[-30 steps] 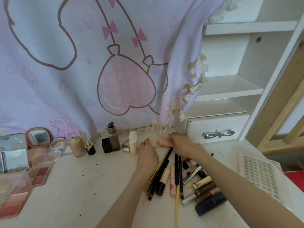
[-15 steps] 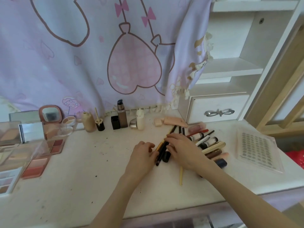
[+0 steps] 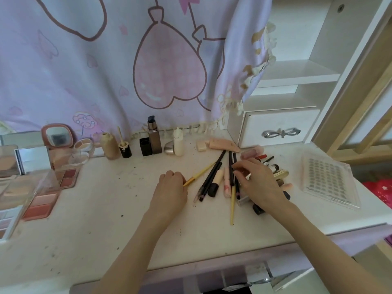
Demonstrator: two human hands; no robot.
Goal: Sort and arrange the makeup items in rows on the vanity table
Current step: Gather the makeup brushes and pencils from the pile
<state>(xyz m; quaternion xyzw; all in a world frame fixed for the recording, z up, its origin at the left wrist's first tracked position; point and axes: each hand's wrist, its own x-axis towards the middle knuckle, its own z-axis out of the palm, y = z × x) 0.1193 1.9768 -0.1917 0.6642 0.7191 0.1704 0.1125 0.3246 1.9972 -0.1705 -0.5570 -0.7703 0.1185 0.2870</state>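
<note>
Makeup pencils (image 3: 212, 177) fanned on vanity table (image 3: 101, 209), left hand (image 3: 169, 190) pinching yellow brush (image 3: 200, 173), right hand (image 3: 257, 183) curled, grip unclear, hiding tubes.

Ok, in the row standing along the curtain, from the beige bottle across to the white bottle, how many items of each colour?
Beige: 1, the beige bottle
Black: 2, the small pot and the square cap
Brown: 1, the pump bottle
Silver: 1, the dome
White: 1, the white bottle
Total: 6

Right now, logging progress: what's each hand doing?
Left hand: grips the end of the yellow brush.
Right hand: fingers curled over the pencils; grip unclear.
</note>
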